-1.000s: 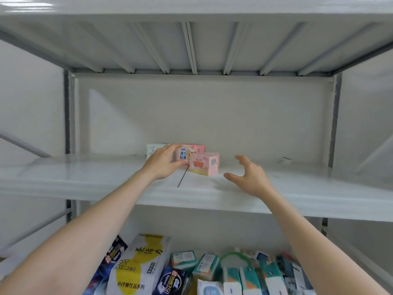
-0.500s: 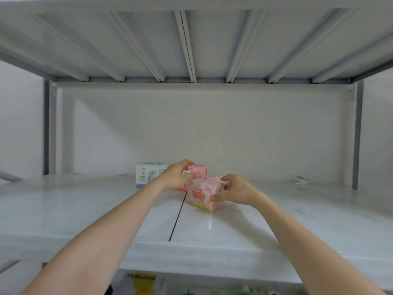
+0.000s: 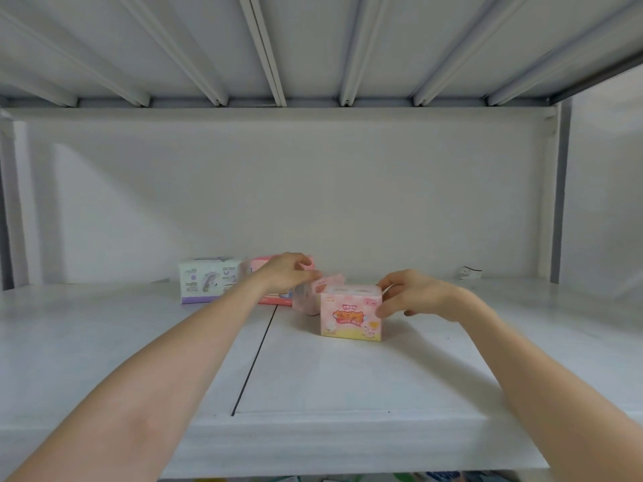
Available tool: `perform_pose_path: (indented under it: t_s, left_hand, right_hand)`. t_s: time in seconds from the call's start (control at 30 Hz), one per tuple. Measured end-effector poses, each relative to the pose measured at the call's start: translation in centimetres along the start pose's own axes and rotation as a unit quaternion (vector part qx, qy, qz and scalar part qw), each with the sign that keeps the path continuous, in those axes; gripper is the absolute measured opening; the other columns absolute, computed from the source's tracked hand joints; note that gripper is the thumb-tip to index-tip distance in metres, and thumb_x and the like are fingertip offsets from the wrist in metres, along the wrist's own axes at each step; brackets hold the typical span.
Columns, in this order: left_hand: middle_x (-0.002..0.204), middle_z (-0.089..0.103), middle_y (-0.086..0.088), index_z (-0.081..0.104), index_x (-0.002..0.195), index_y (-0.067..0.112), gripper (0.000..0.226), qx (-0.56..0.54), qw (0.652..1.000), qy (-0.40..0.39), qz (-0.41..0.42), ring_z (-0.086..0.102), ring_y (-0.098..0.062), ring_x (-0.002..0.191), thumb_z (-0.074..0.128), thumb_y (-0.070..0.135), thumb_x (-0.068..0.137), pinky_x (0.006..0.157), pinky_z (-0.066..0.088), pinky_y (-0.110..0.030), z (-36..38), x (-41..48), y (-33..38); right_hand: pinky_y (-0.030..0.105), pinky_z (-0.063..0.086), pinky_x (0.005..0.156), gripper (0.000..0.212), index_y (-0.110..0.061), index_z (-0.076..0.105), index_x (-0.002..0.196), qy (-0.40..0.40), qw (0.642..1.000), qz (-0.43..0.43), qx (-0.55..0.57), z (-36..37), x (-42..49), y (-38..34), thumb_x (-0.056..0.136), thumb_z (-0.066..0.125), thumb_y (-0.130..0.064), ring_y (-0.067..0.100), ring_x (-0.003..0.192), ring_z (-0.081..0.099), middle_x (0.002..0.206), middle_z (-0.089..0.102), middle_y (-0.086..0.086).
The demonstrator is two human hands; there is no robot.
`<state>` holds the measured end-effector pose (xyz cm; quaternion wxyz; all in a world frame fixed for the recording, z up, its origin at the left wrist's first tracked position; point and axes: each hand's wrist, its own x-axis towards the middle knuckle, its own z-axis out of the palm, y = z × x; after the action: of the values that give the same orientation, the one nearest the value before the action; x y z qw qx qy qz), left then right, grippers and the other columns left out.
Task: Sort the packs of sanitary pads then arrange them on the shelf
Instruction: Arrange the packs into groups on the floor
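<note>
A light pink pack with a yellow base (image 3: 349,313) stands upright on the white shelf (image 3: 348,384), its printed front facing me. My right hand (image 3: 414,295) holds its right side, thumb on the front edge and fingers over the top corner. A second pink pack (image 3: 311,295), blurred, sits just behind and to its left; my left hand (image 3: 287,274) grips its top. Behind my left hand a coral pink pack (image 3: 275,299) stands at the back, mostly hidden. A white and purple pack (image 3: 208,280) stands to its left.
A dark seam (image 3: 255,356) runs front to back through the shelf board left of the packs. A small white scrap (image 3: 469,273) lies at the back right. Grey uprights frame both sides, and the ribbed underside of the upper shelf (image 3: 278,57) hangs overhead.
The view has risen and closed in on the shelf. My right hand reached the front pink pack and turned it to face me. My left hand shifted from the coral pack to the second pink pack.
</note>
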<state>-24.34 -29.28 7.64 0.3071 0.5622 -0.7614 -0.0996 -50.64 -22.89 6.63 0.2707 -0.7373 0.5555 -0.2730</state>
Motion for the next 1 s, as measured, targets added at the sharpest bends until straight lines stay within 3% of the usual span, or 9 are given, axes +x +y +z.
perform_pose_path:
  t_s: [0.2, 0.43, 0.5, 0.57, 0.67, 0.8, 0.9, 1.0]
  left_hand:
    - [0.131, 0.057, -0.004, 0.054, 0.134, 0.013, 0.072, 0.031, 0.999, -0.017, -0.002, 0.053, -0.016, 0.114, 0.077, 0.046, 0.075, 0.088, 0.04, -0.023, 0.8, 1.2, -0.3]
    - [0.133, 0.057, 0.001, 0.053, 0.134, 0.01, 0.082, -0.034, 0.998, -0.035, -0.049, 0.053, -0.013, 0.116, 0.087, 0.04, 0.065, 0.091, 0.044, -0.027, -1.5, -1.2, -1.0]
    - [0.129, 0.057, 0.004, 0.056, 0.132, 0.009, 0.077, -0.048, 0.996, -0.041, -0.057, 0.053, -0.013, 0.115, 0.087, 0.035, 0.066, 0.083, 0.043, -0.023, -2.3, -2.1, -1.3]
    - [0.113, 0.063, 0.006, 0.064, 0.12, 0.011, 0.061, -0.044, 0.996, -0.051, -0.065, 0.057, -0.014, 0.106, 0.087, 0.031, 0.067, 0.075, 0.044, -0.022, -3.1, -3.0, -1.8]
    - [0.089, 0.067, 0.003, 0.072, 0.098, 0.012, 0.037, -0.034, 0.995, -0.055, -0.077, 0.061, -0.016, 0.088, 0.087, 0.022, 0.065, 0.078, 0.046, -0.025, -3.8, -4.6, -2.9]
    - [0.095, 0.068, -0.001, 0.071, 0.1, 0.01, 0.039, -0.101, 0.99, -0.038, -0.094, 0.062, -0.016, 0.092, 0.087, 0.011, 0.065, 0.086, 0.05, -0.024, -3.9, -6.9, -4.3]
    - [0.09, 0.067, 0.005, 0.069, 0.09, 0.019, 0.033, -0.15, 0.983, 0.004, -0.105, 0.062, -0.008, 0.086, 0.087, 0.009, 0.064, 0.07, 0.048, -0.013, -3.7, -8.5, -4.5]
    - [0.099, 0.066, 0.003, 0.063, 0.104, 0.016, 0.049, -0.186, 0.974, 0.047, -0.121, 0.062, -0.006, 0.09, 0.089, 0.009, 0.063, 0.073, 0.048, -0.015, -3.7, -9.9, -4.8]
  right_hand:
    - [0.036, 0.048, 0.096, 0.04, -0.019, 0.059, 0.114, -0.052, 0.997, 0.001, 0.047, -1.4, 0.2, 1.4, 0.078, 0.074, -0.008, 0.014, 0.107, 0.063, 0.112, 0.071, -0.001]
    - [0.035, 0.051, 0.096, 0.046, -0.018, 0.056, 0.12, -0.086, 0.993, -0.007, 0.084, -1.1, 0.3, 1.1, 0.079, 0.074, -0.006, 0.018, 0.105, 0.067, 0.112, 0.071, 0.002]
    - [0.033, 0.052, 0.091, 0.046, -0.02, 0.057, 0.118, -0.092, 0.992, -0.016, 0.09, -0.9, 0.2, 0.9, 0.078, 0.076, -0.01, 0.018, 0.103, 0.068, 0.109, 0.073, 0.002]
    - [0.032, 0.053, 0.089, 0.047, -0.02, 0.057, 0.118, -0.09, 0.991, -0.019, 0.098, -0.8, 0.1, 0.8, 0.077, 0.078, -0.011, 0.019, 0.101, 0.069, 0.108, 0.073, 0.003]
    - [0.033, 0.055, 0.088, 0.046, -0.017, 0.058, 0.116, -0.081, 0.991, -0.02, 0.107, -0.6, -0.1, 0.7, 0.076, 0.078, -0.009, 0.02, 0.098, 0.07, 0.106, 0.074, 0.005]
    - [0.036, 0.055, 0.091, 0.044, -0.014, 0.06, 0.113, -0.065, 0.991, -0.017, 0.115, -0.3, -0.3, 0.5, 0.073, 0.079, -0.008, 0.021, 0.092, 0.07, 0.104, 0.074, 0.01]
    - [0.036, 0.057, 0.088, 0.045, -0.013, 0.061, 0.111, -0.041, 0.992, -0.015, 0.121, 0.1, -0.6, 0.4, 0.071, 0.081, -0.009, 0.02, 0.084, 0.071, 0.101, 0.074, 0.011]
    - [0.037, 0.057, 0.088, 0.048, -0.013, 0.062, 0.109, -0.014, 0.99, -0.009, 0.137, 0.3, -1.2, 0.3, 0.066, 0.084, -0.013, 0.02, 0.083, 0.072, 0.098, 0.075, 0.01]
